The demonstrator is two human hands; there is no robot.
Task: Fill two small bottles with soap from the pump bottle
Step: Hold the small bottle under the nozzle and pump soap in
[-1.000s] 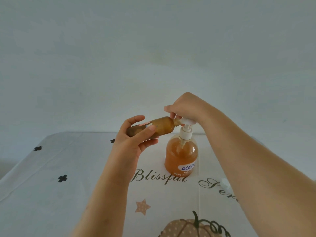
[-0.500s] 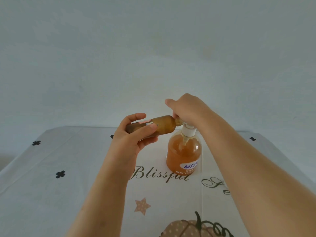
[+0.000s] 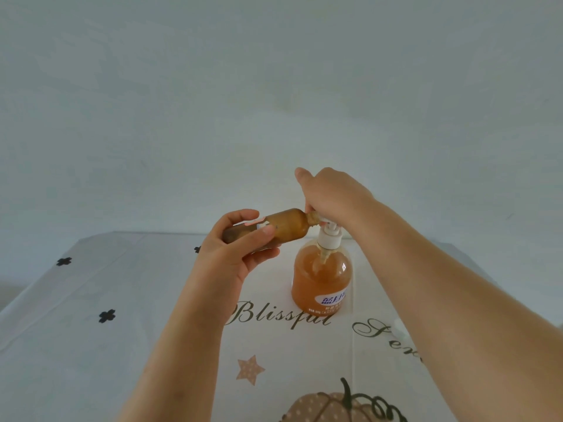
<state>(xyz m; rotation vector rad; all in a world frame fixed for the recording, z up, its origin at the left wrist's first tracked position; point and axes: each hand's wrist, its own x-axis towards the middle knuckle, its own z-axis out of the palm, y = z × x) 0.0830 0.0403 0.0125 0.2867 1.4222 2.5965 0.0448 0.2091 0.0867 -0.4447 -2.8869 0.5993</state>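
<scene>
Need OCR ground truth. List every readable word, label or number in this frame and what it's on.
"Blissful": script print on the tablecloth.
"Fe...": second script word on the tablecloth, rest hidden by the right arm.
Pump bottle label: blue patch with white characters, plus a fine print line below; both too blurred to read.
Small bottle in the left hand: pale label sliver, no legible text.

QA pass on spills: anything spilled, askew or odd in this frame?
No spill shows on the white printed tablecloth. The small amber plastic bottle lies sideways in the left hand, mouth at the spout of the clear orange-soap pump bottle, which the right hand presses. Looks deliberate.
</scene>
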